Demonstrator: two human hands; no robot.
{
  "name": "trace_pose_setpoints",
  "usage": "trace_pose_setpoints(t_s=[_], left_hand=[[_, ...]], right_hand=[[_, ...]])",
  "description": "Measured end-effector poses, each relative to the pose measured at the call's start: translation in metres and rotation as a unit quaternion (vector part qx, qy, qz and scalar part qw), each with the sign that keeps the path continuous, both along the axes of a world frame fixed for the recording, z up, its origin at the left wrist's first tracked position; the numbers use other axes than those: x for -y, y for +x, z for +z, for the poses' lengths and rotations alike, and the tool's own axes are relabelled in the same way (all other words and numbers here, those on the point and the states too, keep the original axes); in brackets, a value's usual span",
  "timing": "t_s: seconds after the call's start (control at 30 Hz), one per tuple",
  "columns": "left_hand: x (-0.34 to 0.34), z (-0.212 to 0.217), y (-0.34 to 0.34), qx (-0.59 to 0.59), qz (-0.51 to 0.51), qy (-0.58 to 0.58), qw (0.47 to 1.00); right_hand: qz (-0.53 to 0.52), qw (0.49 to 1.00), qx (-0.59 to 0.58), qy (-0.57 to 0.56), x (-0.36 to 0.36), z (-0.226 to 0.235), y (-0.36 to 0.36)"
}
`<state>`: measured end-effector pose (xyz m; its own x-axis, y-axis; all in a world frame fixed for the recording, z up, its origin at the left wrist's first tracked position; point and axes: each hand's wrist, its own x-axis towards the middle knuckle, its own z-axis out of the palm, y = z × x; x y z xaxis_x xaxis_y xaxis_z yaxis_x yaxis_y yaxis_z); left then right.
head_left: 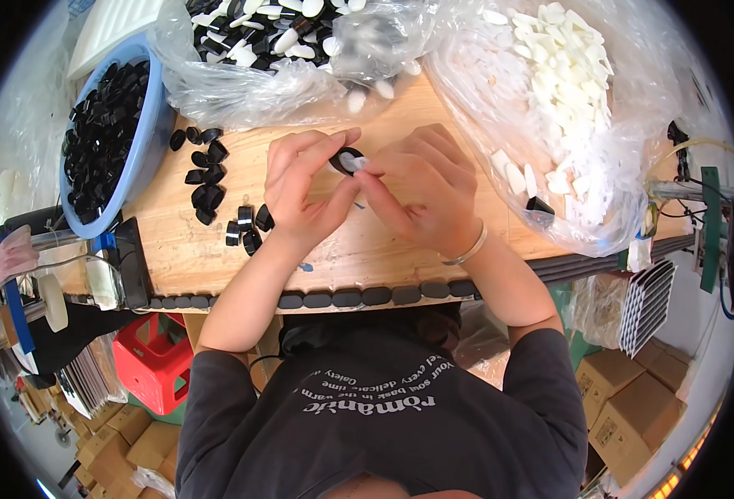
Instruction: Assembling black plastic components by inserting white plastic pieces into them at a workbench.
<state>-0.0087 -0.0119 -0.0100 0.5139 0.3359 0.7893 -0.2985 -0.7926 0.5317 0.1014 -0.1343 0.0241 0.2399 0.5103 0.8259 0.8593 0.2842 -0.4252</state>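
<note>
Head view: black cap [346, 158] between both hands' fingers [317, 162].

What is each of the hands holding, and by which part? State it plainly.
The left hand pinches a black cap by its rim. The right hand presses a white insert at the cap's opening, held by its end.

Both forearms reach up from below; the left hand [305, 193] and right hand [424, 193] meet, fingertips pinched together, thumbs touching.

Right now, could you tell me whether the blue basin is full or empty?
Nearly full: the blue basin holds black caps heaped close to its rim.
</note>
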Motion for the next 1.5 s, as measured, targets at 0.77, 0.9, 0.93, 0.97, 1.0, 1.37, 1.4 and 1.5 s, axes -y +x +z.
trace_pose_setpoints(t_s=[0.77, 0.9, 0.93, 0.97, 1.0, 1.37, 1.4, 1.5], left_hand=[[0.0, 0.003, 0.0, -0.009, -0.063, -0.005, 0.998], [0.0, 0.0, 0.003, 0.003, -0.059, -0.001, 0.998], [0.0, 0.0, 0.003, 0.003, -0.059, -0.001, 0.998], [0.0, -0.001, 0.003, 0.001, -0.055, -0.009, 0.998], [0.0, -0.002, 0.004, -0.002, -0.052, -0.018, 0.998], [0.003, -0.002, 0.003, -0.011, -0.034, -0.005, 0.999], [0.003, -0.002, 0.003, -0.009, -0.033, -0.005, 0.999], [0.003, -0.003, 0.002, -0.005, -0.028, -0.005, 1.0]], right_hand=[[-0.041, 0.999, -0.02, 0.005, 0.0, 0.007, -0.001], [-0.027, 0.997, -0.069, 0.004, 0.004, 0.008, 0.0], [-0.03, 0.997, -0.077, 0.01, 0.004, 0.008, 0.0], [-0.031, 0.996, -0.077, 0.01, 0.005, 0.009, 0.0], [-0.029, 0.997, -0.072, 0.018, 0.005, 0.008, 0.001], [-0.045, 0.998, -0.032, 0.029, 0.007, 0.006, -0.001], [-0.051, 0.998, -0.014, 0.03, 0.007, 0.005, 0.0], [-0.055, 0.998, -0.002, 0.031, 0.006, 0.003, -0.002]])
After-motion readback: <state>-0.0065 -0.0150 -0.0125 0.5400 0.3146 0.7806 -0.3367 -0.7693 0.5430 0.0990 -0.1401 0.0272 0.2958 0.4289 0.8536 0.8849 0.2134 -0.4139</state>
